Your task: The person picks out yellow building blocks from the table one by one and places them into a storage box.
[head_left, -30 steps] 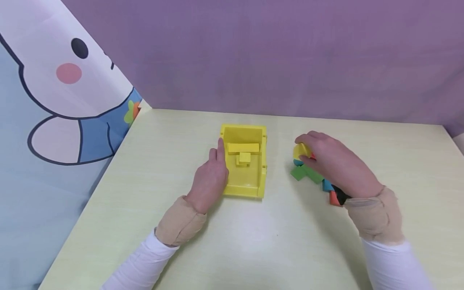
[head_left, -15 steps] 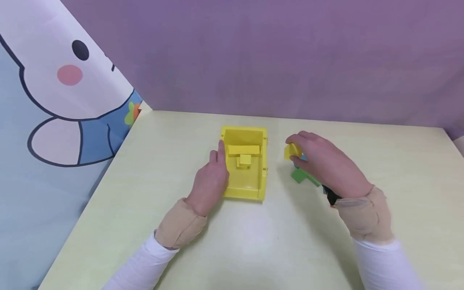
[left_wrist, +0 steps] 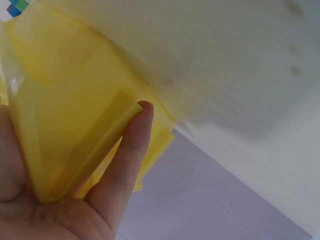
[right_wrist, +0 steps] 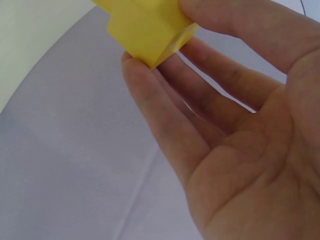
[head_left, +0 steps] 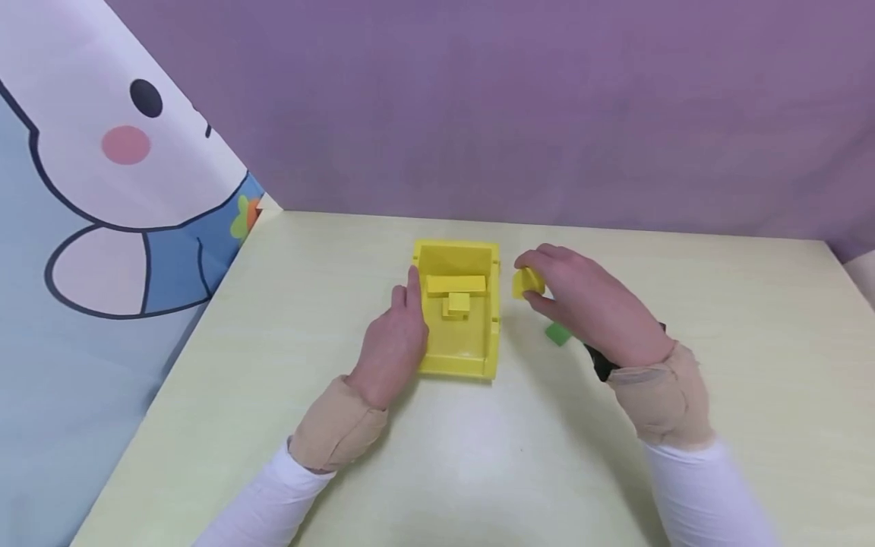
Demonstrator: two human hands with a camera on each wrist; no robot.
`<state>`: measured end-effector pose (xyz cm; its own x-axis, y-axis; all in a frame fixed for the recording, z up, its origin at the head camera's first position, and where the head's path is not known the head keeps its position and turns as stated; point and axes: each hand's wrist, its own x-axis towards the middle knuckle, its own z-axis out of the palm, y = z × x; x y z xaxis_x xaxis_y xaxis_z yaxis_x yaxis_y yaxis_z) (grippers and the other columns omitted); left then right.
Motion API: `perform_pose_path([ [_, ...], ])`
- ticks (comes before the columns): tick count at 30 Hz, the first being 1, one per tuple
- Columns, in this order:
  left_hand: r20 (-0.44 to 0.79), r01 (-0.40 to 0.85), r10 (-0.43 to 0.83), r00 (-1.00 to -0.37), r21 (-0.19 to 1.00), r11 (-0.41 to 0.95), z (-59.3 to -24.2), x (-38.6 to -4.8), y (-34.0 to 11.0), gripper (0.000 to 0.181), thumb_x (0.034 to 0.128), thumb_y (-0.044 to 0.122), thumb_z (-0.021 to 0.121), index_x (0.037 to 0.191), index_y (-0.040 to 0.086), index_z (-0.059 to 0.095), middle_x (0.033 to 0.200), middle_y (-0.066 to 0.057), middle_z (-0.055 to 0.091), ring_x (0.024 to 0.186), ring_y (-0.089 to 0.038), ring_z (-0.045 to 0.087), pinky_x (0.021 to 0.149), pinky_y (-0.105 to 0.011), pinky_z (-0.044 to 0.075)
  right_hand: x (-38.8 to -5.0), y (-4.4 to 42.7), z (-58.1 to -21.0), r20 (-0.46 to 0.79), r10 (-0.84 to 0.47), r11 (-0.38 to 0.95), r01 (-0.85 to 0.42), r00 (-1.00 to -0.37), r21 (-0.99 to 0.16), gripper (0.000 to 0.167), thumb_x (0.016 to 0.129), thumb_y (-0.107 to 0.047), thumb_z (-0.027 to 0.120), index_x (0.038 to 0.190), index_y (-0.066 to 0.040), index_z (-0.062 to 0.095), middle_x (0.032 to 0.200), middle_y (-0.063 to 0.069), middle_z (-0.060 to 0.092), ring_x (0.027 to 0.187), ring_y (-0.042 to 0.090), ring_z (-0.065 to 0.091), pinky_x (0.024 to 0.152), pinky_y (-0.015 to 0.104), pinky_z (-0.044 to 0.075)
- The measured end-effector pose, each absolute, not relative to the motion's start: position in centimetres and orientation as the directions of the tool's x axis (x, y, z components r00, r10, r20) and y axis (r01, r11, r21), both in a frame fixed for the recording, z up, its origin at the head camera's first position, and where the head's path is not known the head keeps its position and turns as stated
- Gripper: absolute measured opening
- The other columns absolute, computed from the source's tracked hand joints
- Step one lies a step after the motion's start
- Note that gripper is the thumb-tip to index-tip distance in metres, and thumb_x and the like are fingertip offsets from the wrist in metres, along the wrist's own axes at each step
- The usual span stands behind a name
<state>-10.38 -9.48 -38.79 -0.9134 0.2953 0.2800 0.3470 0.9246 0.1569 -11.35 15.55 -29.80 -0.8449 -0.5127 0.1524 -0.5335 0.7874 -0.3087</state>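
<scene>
The yellow box (head_left: 456,366) stands on the table with several yellow blocks (head_left: 456,285) inside. My left hand (head_left: 391,342) lies along its left side, the index finger extended against the wall; in the left wrist view a straight finger touches the outer wall (left_wrist: 65,115). Just right of the box, my right hand (head_left: 595,304) pinches a yellow block (head_left: 526,282) between thumb and fingertips. From the right wrist the block (right_wrist: 145,30) shows flat faces and a curved edge. A green block (head_left: 558,333) lies below the right hand, which hides the area behind it.
Beyond the table's (head_left: 478,471) back edge hangs a purple cloth (head_left: 513,114). At the left is a blue cloth with a printed cartoon figure (head_left: 96,266). Blue and green blocks (left_wrist: 17,6) show at the left wrist view's upper corner.
My right hand has moved left with the yellow block, from above the coloured blocks to beside the box. It now covers most of those blocks. The left hand has stayed at the box.
</scene>
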Motion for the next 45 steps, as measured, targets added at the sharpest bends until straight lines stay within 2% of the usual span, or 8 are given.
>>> perform_pose_path([
  [10, 0.268, 0.340, 0.288, -0.919, 0.173, 0.924, -38.8, -10.4, -10.0, 0.070, 0.0884, -0.003, 0.058, 0.149, -0.014, 0.025, 0.104, -0.023, 0.053, 0.045, -0.012, 0.037, 0.037, -0.021, 0.032, -12.0, 13.8, -29.9, 0.124, -0.541, 0.771, -0.549, -0.832, -0.323, 0.036, 0.086, -0.003, 0.073, 0.120, 0.003, 0.063, 0.106, 0.012, 0.066, 0.089, 0.026, 0.063, 0.080, 0.036, 0.055],
  [20, 0.246, 0.326, 0.278, -0.928, 0.184, 0.927, -38.9, -10.5, -9.7, 0.072, 0.0884, -0.002, 0.059, 0.150, -0.013, 0.024, 0.105, -0.023, 0.053, 0.045, -0.013, 0.038, 0.037, -0.022, 0.033, -12.1, 13.3, -29.8, 0.157, -0.559, 0.762, -0.579, -0.814, -0.289, 0.034, 0.086, -0.003, 0.072, 0.118, 0.004, 0.065, 0.107, 0.014, 0.067, 0.092, 0.026, 0.063, 0.084, 0.038, 0.056],
  [31, 0.239, 0.322, 0.276, -0.931, 0.185, 0.928, -38.9, -10.7, -9.4, 0.073, 0.0893, 0.000, 0.060, 0.151, -0.012, 0.023, 0.106, -0.022, 0.052, 0.046, -0.015, 0.041, 0.038, -0.025, 0.037, -12.5, 11.9, -29.6, 0.087, -0.565, 0.773, -0.563, -0.821, -0.292, 0.036, 0.088, -0.007, 0.074, 0.121, 0.002, 0.065, 0.108, 0.012, 0.065, 0.093, 0.025, 0.062, 0.084, 0.037, 0.056],
  [45, 0.209, 0.302, 0.263, -0.942, 0.179, 0.936, -38.7, -10.5, -9.3, 0.071, 0.0907, 0.001, 0.060, 0.151, -0.011, 0.024, 0.108, -0.022, 0.053, 0.047, -0.015, 0.042, 0.040, -0.026, 0.040, -12.5, 11.0, -29.8, 0.077, -0.572, 0.769, -0.566, -0.817, -0.296, 0.037, 0.088, -0.009, 0.074, 0.122, 0.001, 0.065, 0.113, 0.013, 0.066, 0.098, 0.026, 0.063, 0.089, 0.038, 0.056],
])
